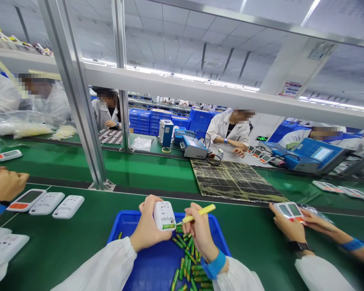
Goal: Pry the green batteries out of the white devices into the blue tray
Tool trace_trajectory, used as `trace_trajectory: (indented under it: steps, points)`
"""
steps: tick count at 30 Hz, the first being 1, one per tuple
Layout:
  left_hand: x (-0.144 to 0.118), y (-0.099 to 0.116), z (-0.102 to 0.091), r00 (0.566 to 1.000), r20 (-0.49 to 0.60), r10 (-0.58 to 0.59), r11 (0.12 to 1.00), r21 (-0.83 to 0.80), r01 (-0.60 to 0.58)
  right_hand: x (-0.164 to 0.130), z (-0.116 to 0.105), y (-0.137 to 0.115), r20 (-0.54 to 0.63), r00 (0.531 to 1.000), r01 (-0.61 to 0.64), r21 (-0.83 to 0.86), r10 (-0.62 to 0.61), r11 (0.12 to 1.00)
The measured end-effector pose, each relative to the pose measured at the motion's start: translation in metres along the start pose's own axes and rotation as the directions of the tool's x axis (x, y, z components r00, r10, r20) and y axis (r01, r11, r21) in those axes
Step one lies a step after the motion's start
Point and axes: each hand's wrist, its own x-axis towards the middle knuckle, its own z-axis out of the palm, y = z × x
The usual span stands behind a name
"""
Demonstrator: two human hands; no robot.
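Note:
My left hand (148, 227) grips a small white device (164, 215), back side up, with a green battery seated in its open compartment. My right hand (200, 231) holds a yellow stick tool (198, 214) whose tip points at that compartment. Both hands hover over a blue tray (130, 226) that holds several loose green batteries (188, 262). White coat sleeves cover both of my forearms, and a blue strap circles my right wrist.
Three white devices (47, 203) lie in a row on the green belt at left. A co-worker's hands (291, 226) at right hold two devices. Another person's hand (4, 184) is at far left. A worn black mat (233, 180) and aluminium frame posts (79, 101) stand beyond.

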Motion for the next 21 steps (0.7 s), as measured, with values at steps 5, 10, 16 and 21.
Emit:
trace_trajectory:
  steps: [5,10,16,21]
  points:
    - [0.001,-0.003,0.008,0.985,0.036,0.171,0.971,0.163,-0.174,0.003,0.006,0.0,0.111,0.931,-0.366,0.289,0.348,0.885]
    - [0.002,-0.001,0.01,0.941,0.211,0.266,0.908,0.272,-0.318,0.009,-0.002,-0.002,0.272,0.892,-0.444,0.37,0.362,0.816]
    - [0.016,-0.014,-0.022,0.992,0.032,0.119,0.906,0.406,-0.121,0.036,-0.023,0.007,0.159,0.926,-0.378,0.419,0.343,0.826]
    - [0.024,-0.056,-0.087,0.989,-0.099,-0.114,0.771,0.619,0.151,0.038,-0.021,0.019,0.179,0.913,-0.408,0.373,0.367,0.833]
